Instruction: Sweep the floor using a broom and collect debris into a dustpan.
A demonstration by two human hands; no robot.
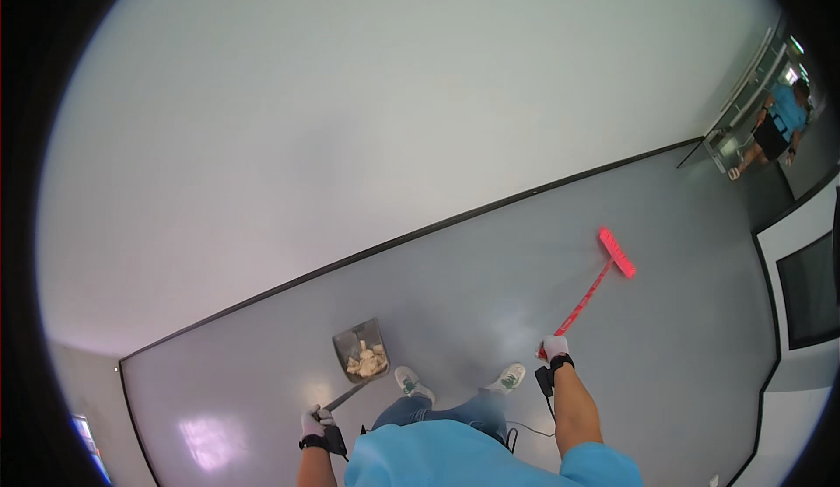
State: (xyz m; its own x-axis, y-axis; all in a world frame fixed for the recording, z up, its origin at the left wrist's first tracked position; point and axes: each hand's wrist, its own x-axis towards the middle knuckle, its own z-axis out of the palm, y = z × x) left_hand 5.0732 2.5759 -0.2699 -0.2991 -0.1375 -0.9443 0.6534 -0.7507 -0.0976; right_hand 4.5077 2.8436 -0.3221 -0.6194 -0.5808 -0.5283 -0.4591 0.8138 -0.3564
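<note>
In a white glove, my left hand (pixel 317 420) is closed round the handle of a grey dustpan (pixel 346 340). The pan rests low by the floor, left of my feet, and crumpled pale scraps (pixel 367 361) lie in it. My right hand (pixel 555 347), also gloved in white, grips the red patterned stick of a broom (pixel 582 301). Its pink-red head (pixel 617 252) is out to the far right of my feet, at the floor. Both wrists carry black straps with small dark boxes.
A long white wall (pixel 376 111) with a dark baseboard (pixel 437 224) runs along the far side of the grey floor (pixel 472 286). At the far right, a person in a blue shirt (pixel 783 119) is by a glass door (pixel 744 93). A dark-paned white panel (pixel 809 290) borders the right.
</note>
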